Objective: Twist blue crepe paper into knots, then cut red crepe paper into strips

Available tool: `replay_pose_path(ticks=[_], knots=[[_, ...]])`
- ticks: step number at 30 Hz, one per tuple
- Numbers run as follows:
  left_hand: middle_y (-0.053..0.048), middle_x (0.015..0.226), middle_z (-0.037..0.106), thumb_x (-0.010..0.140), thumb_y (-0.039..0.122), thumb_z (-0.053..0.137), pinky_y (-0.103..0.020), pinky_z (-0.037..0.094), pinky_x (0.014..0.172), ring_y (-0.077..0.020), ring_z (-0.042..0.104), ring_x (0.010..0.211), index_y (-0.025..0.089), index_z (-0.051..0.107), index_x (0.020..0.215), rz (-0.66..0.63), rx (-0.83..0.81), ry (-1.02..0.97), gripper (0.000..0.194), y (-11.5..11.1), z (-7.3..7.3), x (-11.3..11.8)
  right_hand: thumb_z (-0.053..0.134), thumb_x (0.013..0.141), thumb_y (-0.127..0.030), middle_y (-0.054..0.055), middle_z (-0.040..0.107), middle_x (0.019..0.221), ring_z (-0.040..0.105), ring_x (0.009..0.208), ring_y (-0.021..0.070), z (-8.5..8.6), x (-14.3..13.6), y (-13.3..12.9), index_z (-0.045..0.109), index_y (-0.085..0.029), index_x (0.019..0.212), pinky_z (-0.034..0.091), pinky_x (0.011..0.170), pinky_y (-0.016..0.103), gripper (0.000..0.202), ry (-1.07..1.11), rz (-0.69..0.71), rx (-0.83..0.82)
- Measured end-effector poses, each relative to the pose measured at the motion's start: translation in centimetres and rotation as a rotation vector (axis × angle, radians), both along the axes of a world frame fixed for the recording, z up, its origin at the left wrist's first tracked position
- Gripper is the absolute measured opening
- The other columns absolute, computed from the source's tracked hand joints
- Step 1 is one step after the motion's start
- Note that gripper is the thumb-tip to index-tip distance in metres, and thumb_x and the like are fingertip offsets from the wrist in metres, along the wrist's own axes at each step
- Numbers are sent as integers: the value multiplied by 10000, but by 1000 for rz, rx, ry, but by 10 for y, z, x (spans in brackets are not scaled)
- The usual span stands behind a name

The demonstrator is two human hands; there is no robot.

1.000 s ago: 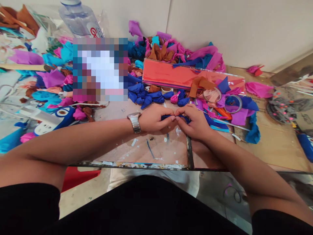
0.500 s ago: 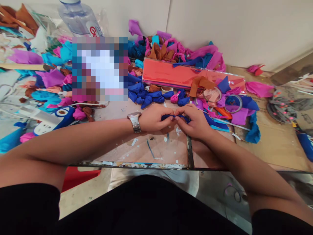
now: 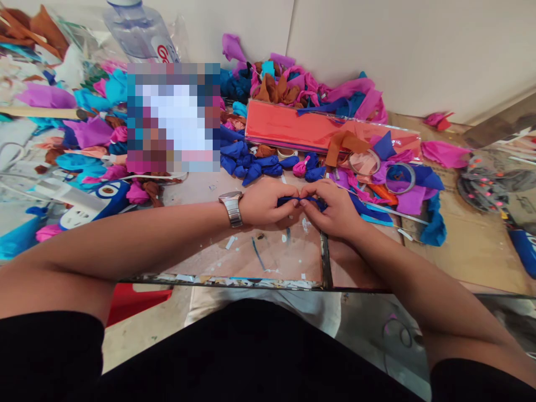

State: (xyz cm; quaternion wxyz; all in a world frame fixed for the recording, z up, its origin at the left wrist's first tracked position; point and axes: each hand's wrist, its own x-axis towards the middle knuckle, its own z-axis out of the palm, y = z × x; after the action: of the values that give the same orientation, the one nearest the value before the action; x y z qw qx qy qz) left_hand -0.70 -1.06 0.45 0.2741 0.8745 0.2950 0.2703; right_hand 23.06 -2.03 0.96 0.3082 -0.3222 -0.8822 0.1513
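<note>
Between my two hands a small strip of dark blue crepe paper or cloth (image 3: 310,200) is pinched, a little above the table (image 3: 276,257). My left hand (image 3: 264,202), with a metal watch (image 3: 231,207) at the wrist, is closed on one end. Fingertips nearly meeting it, my right hand (image 3: 333,206) is closed on the other end. Most of the strip is hidden by my fingers. Just beyond the hands lies a pile of rolled blue pieces (image 3: 251,164), with a pink one (image 3: 300,167) among them.
A pack of red sheets (image 3: 293,123) lies behind the pile. Tape rolls (image 3: 400,178) and purple scraps sit to the right, near cardboard (image 3: 473,251). At the left are a power strip (image 3: 96,204), a large bottle (image 3: 140,33) and many coloured scraps.
The camera view has shifted very slightly. Both hands keep the same pinch on the blue strip, with hardly any visible movement.
</note>
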Motion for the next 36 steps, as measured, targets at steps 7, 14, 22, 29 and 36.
replay_pose_path(ticks=[7,14,22,29,36], knots=[[-1,685,667,971,369,498,-267,369,630,-120,543,611,181,702,833,7,1,-1,310,0,0,1,630,981,-248,31,761,940,683,852,230,2,0,-1,659,-252,1031,508,834,402,58,7,3,-2],[-1,679,664,976,363,503,-269,366,618,-121,548,608,180,713,829,3,4,-6,315,0,-1,1,633,974,-239,38,747,953,668,857,229,1,1,1,652,-250,1041,506,819,383,71,-20,9,-55],[-2,690,669,983,380,510,-270,385,639,-123,565,620,184,702,819,-3,-1,-7,320,0,-1,0,621,983,-238,31,733,953,662,839,213,0,1,1,641,-245,1044,503,788,352,64,-15,23,-79],[-10,710,690,981,374,513,-265,406,642,-126,573,626,187,707,836,-12,-9,-9,306,1,-1,0,613,983,-252,38,747,962,676,847,219,0,2,1,648,-245,1045,517,794,363,72,-30,12,-92],[-7,699,677,985,380,518,-263,406,648,-125,565,624,186,707,829,-7,-7,-7,312,0,-2,0,619,980,-240,35,742,960,673,843,215,0,2,0,651,-244,1047,519,799,355,74,-16,23,-86]])
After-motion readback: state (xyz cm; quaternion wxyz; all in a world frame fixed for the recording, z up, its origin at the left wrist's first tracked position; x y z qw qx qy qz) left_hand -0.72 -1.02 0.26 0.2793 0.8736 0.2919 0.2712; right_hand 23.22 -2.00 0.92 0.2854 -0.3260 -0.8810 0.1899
